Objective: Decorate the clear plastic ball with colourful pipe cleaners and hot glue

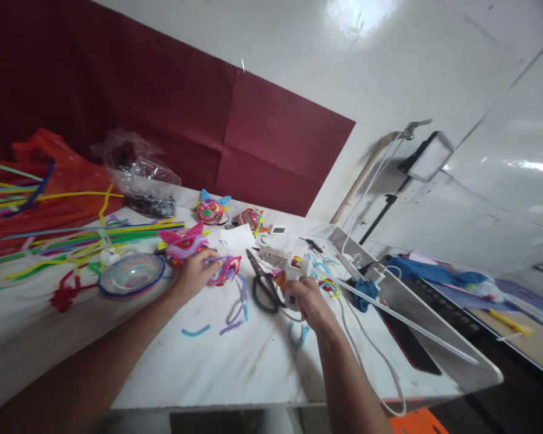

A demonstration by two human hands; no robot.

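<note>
My right hand [305,295] is wrapped round the handle of a white hot glue gun [278,258], its nozzle pointing left and a long clear glue stick [402,323] sticking out of its back. My left hand [198,270] pinches a short purple pipe cleaner [212,259] above a small pink and blue pipe-cleaner piece [228,271]. A larger pink pipe-cleaner animal figure [183,243] stands just behind that hand. Black-handled scissors [266,289] lie open between my hands. Purple and blue pipe-cleaner offcuts [231,327] are scattered in front.
Two more colourful figures [210,208] stand at the back. On the left are a clear bowl with a blue rim [132,275], bundled pipe cleaners [117,235] and a red plastic bag [58,175]. A white cable [375,343] loops at the right, near a lamp [428,158].
</note>
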